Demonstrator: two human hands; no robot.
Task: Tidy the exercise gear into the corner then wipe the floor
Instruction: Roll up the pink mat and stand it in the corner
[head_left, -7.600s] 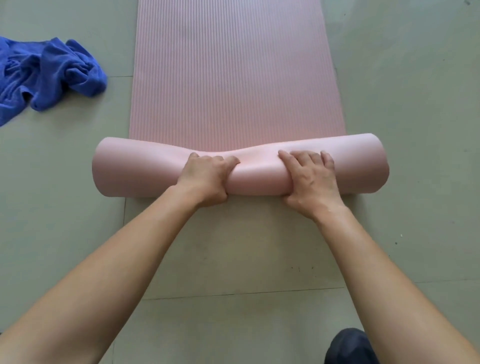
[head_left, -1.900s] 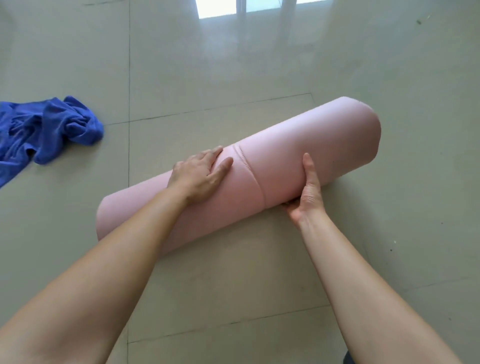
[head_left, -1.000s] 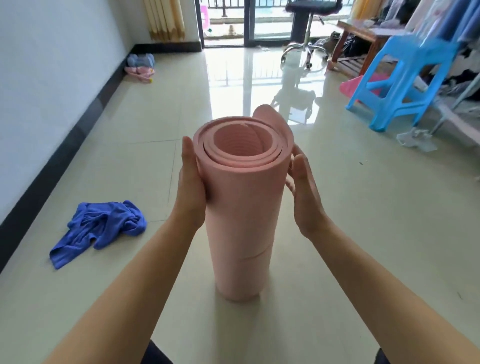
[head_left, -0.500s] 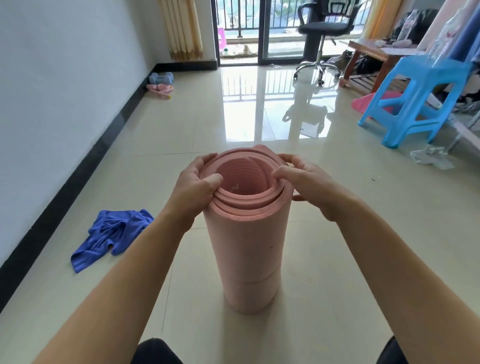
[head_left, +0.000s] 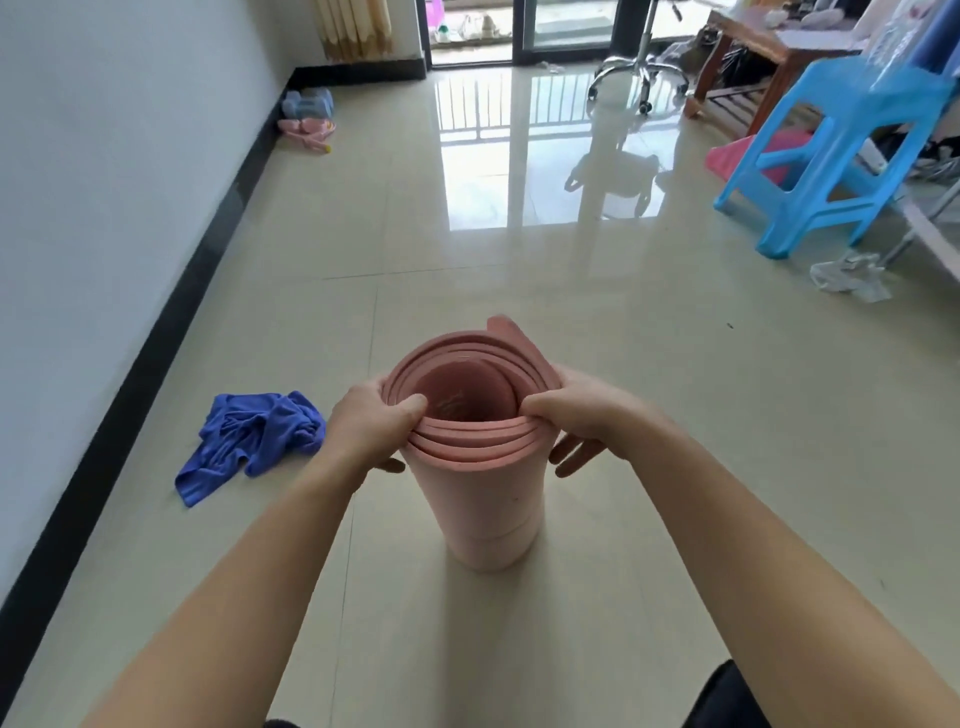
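Mat: rolled pink mat (head_left: 483, 499) is standing upright mid-floor, off the wall.
Grip: left hand (head_left: 366, 431) and right hand (head_left: 582, 415) are pinching its rim layers.
Handling: likely light, spongy, springing open; clasping the body looks safer.

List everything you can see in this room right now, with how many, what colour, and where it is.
yoga mat: one, pink, rolled, standing on end on the floor at centre
cloth: one, blue, crumpled on the floor left of the mat, near the wall
stool: one, light blue plastic, right side
office chair base: one, chrome, far centre by the glass door
wooden table: one, brown, far right
slippers: pink, far left by the baseboard; count unclear
curtain: one, beige, far left corner
left hand: grip on the mat's top rim, thumb inside
right hand: grip on the rim opposite
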